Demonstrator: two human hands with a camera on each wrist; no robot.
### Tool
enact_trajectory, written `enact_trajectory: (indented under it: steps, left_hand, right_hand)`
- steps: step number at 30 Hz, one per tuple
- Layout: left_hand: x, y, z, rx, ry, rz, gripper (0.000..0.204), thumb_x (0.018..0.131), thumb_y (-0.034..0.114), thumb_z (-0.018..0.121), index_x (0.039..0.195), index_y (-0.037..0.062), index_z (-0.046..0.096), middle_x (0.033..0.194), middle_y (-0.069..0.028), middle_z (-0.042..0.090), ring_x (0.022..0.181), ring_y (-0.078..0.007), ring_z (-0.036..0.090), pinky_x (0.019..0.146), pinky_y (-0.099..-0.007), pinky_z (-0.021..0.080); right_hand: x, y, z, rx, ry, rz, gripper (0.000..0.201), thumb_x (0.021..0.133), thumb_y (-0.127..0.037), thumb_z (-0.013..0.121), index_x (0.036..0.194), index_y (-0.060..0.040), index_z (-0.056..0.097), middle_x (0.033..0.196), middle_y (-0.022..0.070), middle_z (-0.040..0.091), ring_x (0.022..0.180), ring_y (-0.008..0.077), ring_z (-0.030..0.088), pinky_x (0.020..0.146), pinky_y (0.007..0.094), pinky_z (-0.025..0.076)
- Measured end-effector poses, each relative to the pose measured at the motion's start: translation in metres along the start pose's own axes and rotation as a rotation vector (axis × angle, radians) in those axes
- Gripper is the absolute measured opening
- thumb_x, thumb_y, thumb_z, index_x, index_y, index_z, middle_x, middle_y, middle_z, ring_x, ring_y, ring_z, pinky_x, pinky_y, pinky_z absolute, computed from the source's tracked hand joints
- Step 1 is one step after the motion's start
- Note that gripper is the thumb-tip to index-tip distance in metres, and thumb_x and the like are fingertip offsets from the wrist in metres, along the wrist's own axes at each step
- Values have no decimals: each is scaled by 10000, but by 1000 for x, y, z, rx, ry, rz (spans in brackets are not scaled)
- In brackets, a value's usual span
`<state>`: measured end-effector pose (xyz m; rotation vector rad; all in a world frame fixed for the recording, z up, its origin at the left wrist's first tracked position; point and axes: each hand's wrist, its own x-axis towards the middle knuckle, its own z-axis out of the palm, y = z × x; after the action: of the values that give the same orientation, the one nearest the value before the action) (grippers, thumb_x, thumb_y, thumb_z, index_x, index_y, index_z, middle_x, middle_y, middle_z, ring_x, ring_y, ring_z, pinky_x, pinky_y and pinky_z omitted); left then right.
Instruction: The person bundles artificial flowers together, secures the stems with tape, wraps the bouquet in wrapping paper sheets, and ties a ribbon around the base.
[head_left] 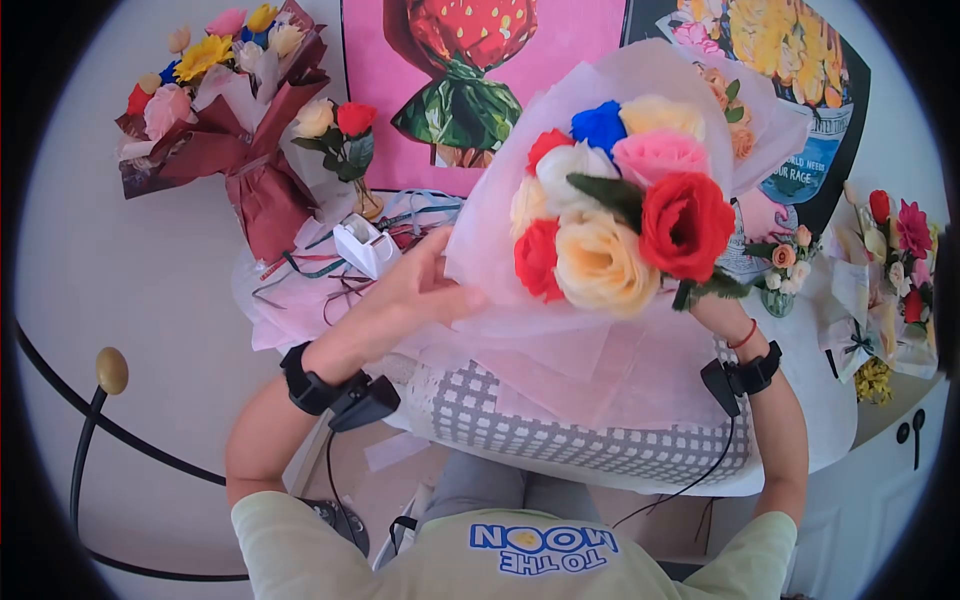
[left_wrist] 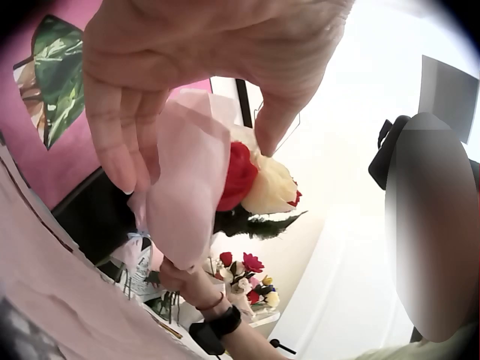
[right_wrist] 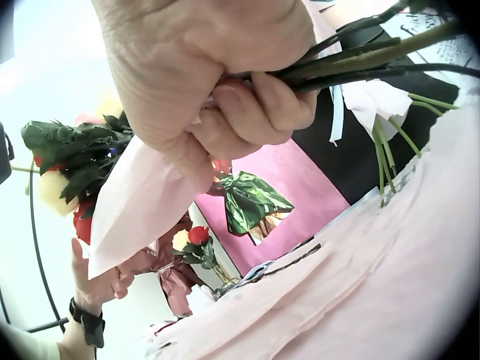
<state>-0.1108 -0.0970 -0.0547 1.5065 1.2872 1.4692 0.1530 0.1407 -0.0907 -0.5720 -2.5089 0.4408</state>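
A bouquet of artificial roses (head_left: 607, 250) in red, cream, blue, pink and white, backed by pale pink wrapping paper (head_left: 492, 235), is held up over the table. My right hand (right_wrist: 232, 90) grips its dark green stems (right_wrist: 367, 60) together with the gathered base of the paper; the head view hides most of this hand behind the flowers. At the paper's left side is my left hand (head_left: 425, 285), fingers loosely bent. In the left wrist view, its thumb and fingers stand wide apart on either side of a paper fold (left_wrist: 187, 187), fingertips right at the paper.
Pink sheets (head_left: 590, 380) lie on a grey checked cushion (head_left: 480, 405) at the table front. A white tape dispenser (head_left: 365, 246) and ribbons are at left. Around them stand a maroon-wrapped bouquet (head_left: 265, 195), small vases of roses (head_left: 780, 285) and another wrapped bouquet (head_left: 900, 270).
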Motion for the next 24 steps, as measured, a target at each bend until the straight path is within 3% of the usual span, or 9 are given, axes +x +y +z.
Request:
enact_trajectory:
  steps: [2, 5, 10, 14, 17, 18, 23, 24]
  left_hand:
    - [0, -1, 6, -40, 28, -36, 537, 794, 199, 583, 1229, 35, 313, 858, -27, 554, 703, -86, 537, 585, -215, 440]
    - [-1, -2, 9, -105, 100, -74, 535, 781, 105, 583, 1222, 31, 288, 819, -36, 557, 665, -97, 541, 593, -237, 447]
    - [-4, 5, 15, -233, 198, -112, 555, 753, 29, 525, 1241, 20, 260, 761, -45, 560, 598, -122, 532, 577, -256, 458]
    - [-7, 7, 26, -329, 287, -39, 535, 746, 3, 481, 1234, 16, 262, 712, -52, 546, 551, -126, 513, 555, -267, 454]
    - [-7, 4, 31, -286, 310, -2, 531, 741, 11, 473, 1230, 12, 269, 712, -53, 544, 539, -127, 507, 555, -263, 449]
    - [-7, 4, 32, -254, 324, 9, 529, 739, 19, 471, 1229, 10, 271, 709, -53, 542, 532, -127, 503, 554, -258, 443]
    - [2, -5, 23, -193, 385, 124, 487, 750, 47, 460, 1206, 12, 295, 674, -30, 511, 553, -119, 477, 534, -221, 375]
    - [0, -8, 24, -184, 428, 212, 470, 761, 53, 455, 1200, 18, 291, 659, -20, 494, 556, -114, 454, 536, -219, 367]
  right_hand:
    - [6, 2, 6, 197, 132, -46, 326, 669, 21, 611, 987, 5, 538, 905, 107, 592, 817, 172, 557, 735, 297, 422]
    - [9, -17, -5, 331, 38, 48, 277, 663, 18, 611, 936, 14, 563, 840, 102, 609, 769, 153, 571, 679, 282, 441]
    - [14, -11, 9, 159, 129, -46, 208, 655, 15, 617, 861, 11, 593, 744, 98, 619, 660, 162, 574, 615, 288, 447]
    - [17, -24, 9, -7, 259, -161, 182, 679, -26, 631, 858, -1, 607, 730, 101, 620, 627, 152, 562, 594, 280, 444]
    - [19, -25, 10, 230, 283, -6, 176, 703, -70, 637, 869, -14, 614, 726, 95, 621, 620, 148, 561, 586, 268, 442]
    - [18, -26, 11, 283, 299, -34, 171, 718, -94, 635, 870, -20, 616, 717, 91, 620, 608, 151, 558, 578, 269, 439]
    - [17, -25, 10, 206, 302, 34, 188, 720, -108, 635, 871, -2, 608, 711, 93, 619, 603, 159, 556, 578, 281, 439]
    - [16, -24, 10, 178, 294, 43, 196, 723, -116, 634, 874, 4, 604, 711, 97, 618, 606, 161, 558, 580, 287, 440]
